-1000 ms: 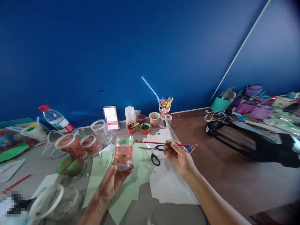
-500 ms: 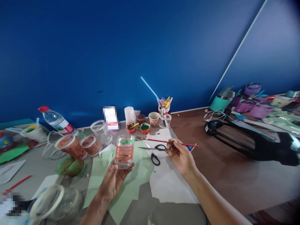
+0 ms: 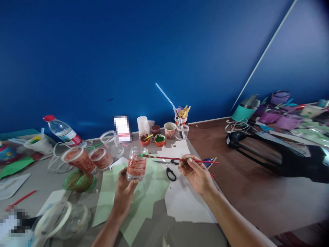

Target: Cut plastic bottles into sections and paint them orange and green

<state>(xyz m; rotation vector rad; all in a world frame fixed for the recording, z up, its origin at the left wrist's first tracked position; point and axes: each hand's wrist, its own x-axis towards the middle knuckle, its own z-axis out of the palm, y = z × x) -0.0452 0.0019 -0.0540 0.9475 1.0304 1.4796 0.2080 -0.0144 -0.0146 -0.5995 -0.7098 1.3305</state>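
The left hand grips a plastic cup, its middle painted red-brown, over green paper as the right hand pinches a paintbrush, green-tipped, at the mostly unpainted upper band.

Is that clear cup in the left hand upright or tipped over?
Roughly upright: the cup has near-vertical sides, and the left hand grips it near the bottom.
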